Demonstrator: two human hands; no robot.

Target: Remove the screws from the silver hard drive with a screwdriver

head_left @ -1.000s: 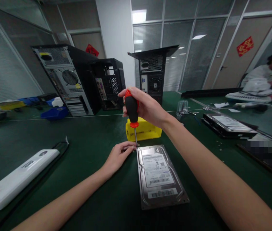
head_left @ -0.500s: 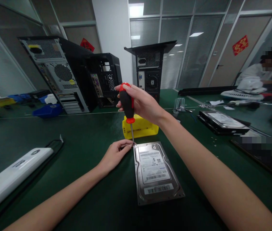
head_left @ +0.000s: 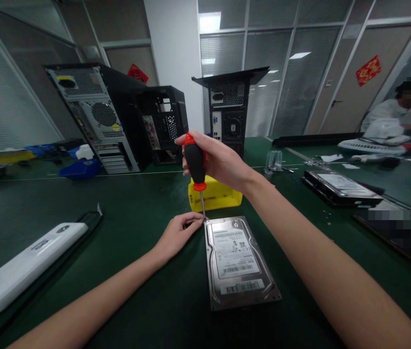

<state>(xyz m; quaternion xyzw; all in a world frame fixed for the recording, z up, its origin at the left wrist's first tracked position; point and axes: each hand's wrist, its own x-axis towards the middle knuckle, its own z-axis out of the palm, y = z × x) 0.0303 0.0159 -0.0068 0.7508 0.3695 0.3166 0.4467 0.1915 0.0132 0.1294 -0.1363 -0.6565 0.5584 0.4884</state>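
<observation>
Right fingers [head_left: 205, 142] clamp the screwdriver [head_left: 195, 162] at the hard drive [head_left: 240, 261], its far-left corner just beside the bunched left fingers [head_left: 191, 217].

As a green table [head_left: 125, 203], carries a silver hard drive [head_left: 237, 257], yellow bin [head_left: 220, 198], white power strip [head_left: 23, 271] and black computer cases [head_left: 127, 109].
</observation>
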